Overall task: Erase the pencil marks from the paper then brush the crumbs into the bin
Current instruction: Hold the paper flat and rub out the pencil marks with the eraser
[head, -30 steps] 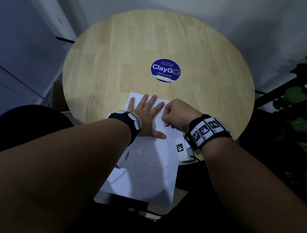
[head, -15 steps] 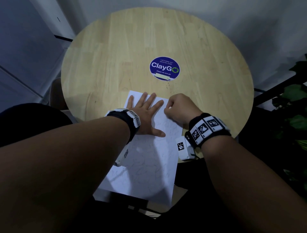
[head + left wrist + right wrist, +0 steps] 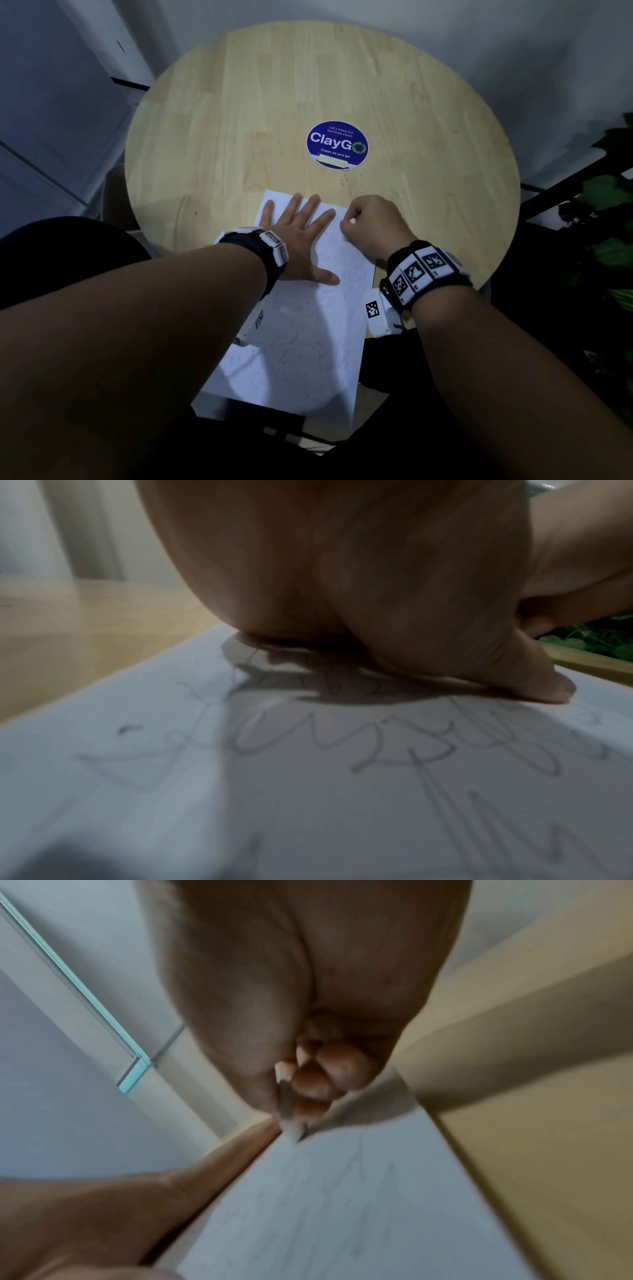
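Paper [image 3: 301, 342] lies lengthwise toward the body, far end on the round table [image 3: 239, 102], near end hanging over its edge. Pinned flat by the spread left hand [image 3: 301, 246]. Rubbed at the far right corner by the white eraser [image 3: 352, 221] pinched in the curled right hand [image 3: 373, 226]. Remaining pencil marks [image 3: 394, 748] mostly lie nearer the body than the eraser, so probably next strokes go that way. No bin in view.

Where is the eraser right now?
In the head view the eraser is pinched in the right hand, pressed on the far right corner of the paper, just beside the left hand's fingertips.
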`<state>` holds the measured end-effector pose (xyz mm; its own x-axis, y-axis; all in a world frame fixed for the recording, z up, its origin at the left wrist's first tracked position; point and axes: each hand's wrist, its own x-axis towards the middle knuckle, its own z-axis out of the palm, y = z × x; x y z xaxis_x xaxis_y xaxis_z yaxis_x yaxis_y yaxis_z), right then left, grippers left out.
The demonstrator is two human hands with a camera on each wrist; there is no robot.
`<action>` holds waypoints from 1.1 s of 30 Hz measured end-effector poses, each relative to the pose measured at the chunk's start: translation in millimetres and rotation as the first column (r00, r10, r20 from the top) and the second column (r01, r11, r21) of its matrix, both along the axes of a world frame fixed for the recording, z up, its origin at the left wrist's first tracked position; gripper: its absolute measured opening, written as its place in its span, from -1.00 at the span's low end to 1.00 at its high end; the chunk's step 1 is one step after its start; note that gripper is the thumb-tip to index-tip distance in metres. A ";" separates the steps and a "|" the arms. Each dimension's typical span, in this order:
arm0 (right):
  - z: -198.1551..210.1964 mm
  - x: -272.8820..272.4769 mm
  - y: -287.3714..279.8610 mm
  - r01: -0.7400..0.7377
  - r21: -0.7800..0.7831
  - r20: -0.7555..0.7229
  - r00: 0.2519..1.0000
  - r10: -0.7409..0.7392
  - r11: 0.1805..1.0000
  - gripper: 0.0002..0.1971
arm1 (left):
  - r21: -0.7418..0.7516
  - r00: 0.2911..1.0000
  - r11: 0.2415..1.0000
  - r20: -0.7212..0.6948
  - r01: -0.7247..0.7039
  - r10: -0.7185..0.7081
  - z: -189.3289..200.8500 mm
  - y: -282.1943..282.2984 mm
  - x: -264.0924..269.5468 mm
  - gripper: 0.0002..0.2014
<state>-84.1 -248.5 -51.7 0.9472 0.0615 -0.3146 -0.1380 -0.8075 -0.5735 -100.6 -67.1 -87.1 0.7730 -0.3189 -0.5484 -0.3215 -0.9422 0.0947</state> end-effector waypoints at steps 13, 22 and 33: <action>1.6 -3.4 -0.9 -0.086 0.058 -0.180 0.979 0.096 0.995 -0.90 | -0.011 1.000 1.000 0.004 -0.002 0.002 -2.1 0.7 0.1 0.31; 0.4 -2.4 -1.1 -0.077 0.054 -0.164 0.983 0.085 0.996 -0.88 | -0.014 1.000 1.000 0.011 -0.003 0.003 -2.7 0.9 0.1 0.31; 2.1 -7.5 -1.6 -0.124 0.102 -0.261 0.954 0.147 0.987 -0.87 | -0.011 1.000 1.000 0.010 -0.003 0.003 -3.1 1.0 1.2 0.32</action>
<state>-91.6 -250.0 -49.6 0.8100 0.2206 -0.5434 -0.1879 -0.7801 -0.5967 -99.4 -66.0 -90.3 0.7793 -0.3230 -0.5370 -0.3200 -0.9419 0.1022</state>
